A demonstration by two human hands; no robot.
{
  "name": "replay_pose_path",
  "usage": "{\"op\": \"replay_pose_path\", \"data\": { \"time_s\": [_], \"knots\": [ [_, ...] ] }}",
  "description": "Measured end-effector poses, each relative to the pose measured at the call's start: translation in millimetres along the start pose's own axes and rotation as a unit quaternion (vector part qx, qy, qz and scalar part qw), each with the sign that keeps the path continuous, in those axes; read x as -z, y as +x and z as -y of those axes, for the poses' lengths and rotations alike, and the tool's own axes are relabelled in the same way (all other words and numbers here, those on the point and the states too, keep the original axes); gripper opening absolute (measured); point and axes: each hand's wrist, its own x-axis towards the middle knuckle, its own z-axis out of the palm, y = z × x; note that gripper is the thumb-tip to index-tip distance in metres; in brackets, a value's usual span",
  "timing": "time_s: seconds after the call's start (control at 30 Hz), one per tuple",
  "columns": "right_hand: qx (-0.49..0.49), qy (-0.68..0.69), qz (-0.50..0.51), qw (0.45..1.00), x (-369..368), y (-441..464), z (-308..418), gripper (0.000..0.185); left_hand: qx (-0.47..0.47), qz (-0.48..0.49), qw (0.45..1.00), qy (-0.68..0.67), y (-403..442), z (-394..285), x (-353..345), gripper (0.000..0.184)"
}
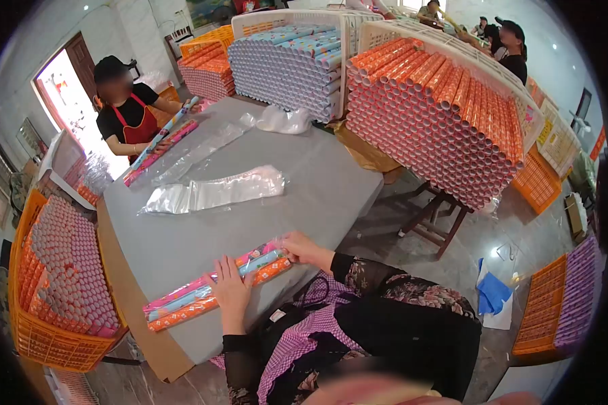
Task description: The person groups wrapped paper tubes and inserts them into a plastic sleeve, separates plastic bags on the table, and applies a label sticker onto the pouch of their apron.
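Well, the left hand (232,289) lies spread across the rolls (193,298), the right hand (304,250) clamped on their end. Even pressure seems wisest.

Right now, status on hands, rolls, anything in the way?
Left hand on the three rolls; right hand at one end. Rolls side by side: pink, blue, orange. Plastic bags beyond, not touching.

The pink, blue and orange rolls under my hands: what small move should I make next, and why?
Perhaps even up the right-hand ends of the pink roll, blue roll and orange roll with your right hand. It is at those ends, while your left hand lies across the rolls and could steady them.
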Motion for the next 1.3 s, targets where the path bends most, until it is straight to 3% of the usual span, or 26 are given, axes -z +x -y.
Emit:
{"op": "replay_pose_path", "data": {
  "time_s": [0.07, 0.57, 0.9, 1.0, 1.07, 1.3],
  "knots": [
    [0.011, 0.0, 0.011, 1.0, 0, 0, 2, 0.031, -0.003, -0.001, 1.0, -0.001, 1, 1, 0, 0.068],
    [0.005, -0.003, 0.018, 1.0, -1, -4, 4, 0.023, 0.0, 0.0, 1.0, 0.011, 1, -3, 2, 0.068],
    [0.019, -0.034, 0.02, 0.999, 0, -2, 2, 0.028, 0.007, 0.01, 1.0, 0.012, 0, -1, 2, 0.068],
    [-0.015, -0.042, 0.011, 0.999, -3, -5, 8, 0.029, 0.02, 0.016, 1.0, -0.003, 1, -2, 6, 0.071],
    [-0.058, -0.013, 0.001, 0.998, -2, -6, 9, 0.019, 0.013, 0.024, 1.0, -0.012, 1, 0, 4, 0.073],
    [-0.069, -0.003, 0.007, 0.998, -2, -11, 18, 0.021, 0.013, 0.003, 1.0, -0.026, 0, 2, -1, 0.074]
  ]
}}
